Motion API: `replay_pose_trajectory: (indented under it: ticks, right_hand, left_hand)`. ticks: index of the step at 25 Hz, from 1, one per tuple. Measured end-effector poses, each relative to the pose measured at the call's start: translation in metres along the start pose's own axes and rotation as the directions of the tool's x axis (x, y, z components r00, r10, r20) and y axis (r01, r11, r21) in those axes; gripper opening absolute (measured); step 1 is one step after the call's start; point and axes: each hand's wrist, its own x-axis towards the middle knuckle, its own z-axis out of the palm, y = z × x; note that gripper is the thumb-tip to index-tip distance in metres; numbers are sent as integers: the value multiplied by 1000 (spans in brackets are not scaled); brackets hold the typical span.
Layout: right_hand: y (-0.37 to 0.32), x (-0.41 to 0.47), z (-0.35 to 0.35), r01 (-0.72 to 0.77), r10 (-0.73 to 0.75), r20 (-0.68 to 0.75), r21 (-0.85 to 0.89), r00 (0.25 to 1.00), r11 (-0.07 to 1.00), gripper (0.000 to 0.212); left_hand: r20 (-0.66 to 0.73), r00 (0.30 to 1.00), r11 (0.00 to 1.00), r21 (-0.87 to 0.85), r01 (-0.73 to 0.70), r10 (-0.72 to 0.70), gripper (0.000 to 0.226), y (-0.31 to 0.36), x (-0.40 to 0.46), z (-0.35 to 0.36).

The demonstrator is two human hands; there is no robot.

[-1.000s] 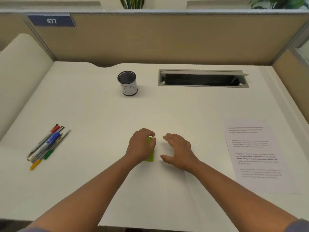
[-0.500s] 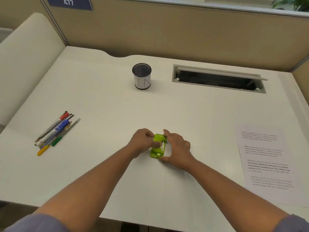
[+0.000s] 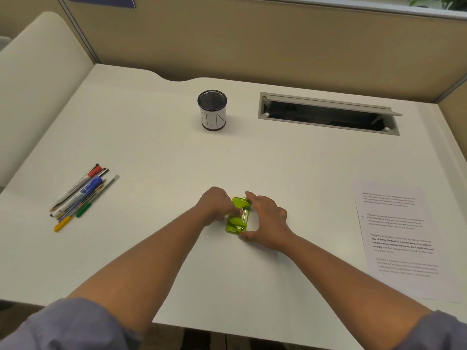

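Note:
A small lime-green hole punch [image 3: 238,215] lies on the white desk [image 3: 156,152] near the front middle. My left hand [image 3: 216,206] is curled against its left side, with the fingers on the punch. My right hand [image 3: 267,221] grips it from the right: the fingers reach over the far end and the thumb sits at the near corner. Both forearms stretch in from the bottom of the view.
A black mesh pen cup [image 3: 212,110] labelled "IN" stands at the back middle. A bundle of pens and markers [image 3: 83,193] lies at the left. A printed sheet [image 3: 399,238] lies at the right. An open cable slot [image 3: 328,112] is at the back right. Partition walls enclose the desk.
One second ago only my left hand covered the punch and my right hand hovered open beside it. My right hand has since closed round the punch. The view has shifted down and to the left.

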Motion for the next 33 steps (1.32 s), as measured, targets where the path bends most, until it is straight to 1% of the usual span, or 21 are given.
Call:
replay_pose_trajectory:
  ticks: [1,3,10,13,17,19,21,23,24,26,27,29,33]
  right_hand:
    - [0,0,-1,1,-1,-3,-3,1000,1000,112]
    - [-1,0,-1,4,-4,-8,-3,1000,1000,112]
    - [-1,-4,0,42,-40,-44,45,998,998,108]
    - [0,-5,-1,68,-61,-79,86,995,994,109]
    - [7,-4,-3,46,-36,-83,121,996,992,109]
    - [11,-5,-5,25,-16,-67,130,998,991,104]
    - [14,-5,-6,2,6,-58,142,998,990,94]
    - [16,-5,-6,-29,44,-64,211,997,977,82]
    - [17,-5,-7,-52,75,-72,285,995,957,76]
    - [19,-3,-7,-95,148,-87,446,985,890,71]
    - [20,-2,-7,-109,176,-92,493,980,863,70]
    - [20,0,-7,-123,201,-93,525,975,842,69]
    - [18,-1,-6,-129,200,-84,517,976,846,69]
  left_hand:
    - [25,999,996,-89,31,-29,34,0,1,-1]
    - [27,998,983,-173,62,-58,31,0,-2,-2]
    - [63,997,974,-220,49,-36,32,-2,-11,-14]
    - [57,997,967,-247,58,-46,25,-4,-12,-25]
    - [-15,996,969,-233,79,-85,21,-16,-12,-45]
    - [-39,994,968,-234,89,-101,20,-21,-11,-53]
    - [-65,993,969,-231,86,-103,19,-25,-11,-57]
    - [-88,992,973,-217,72,-93,22,-28,-10,-60]
    - [-96,992,977,-205,64,-86,24,-28,-10,-60]
    - [-108,991,982,-180,56,-77,27,-30,-8,-58]
    - [-117,990,984,-170,55,-76,27,-30,-7,-57]
    - [-135,989,987,-153,48,-68,28,-30,-5,-55]
    - [-152,986,990,-134,51,-71,28,-29,-2,-52]
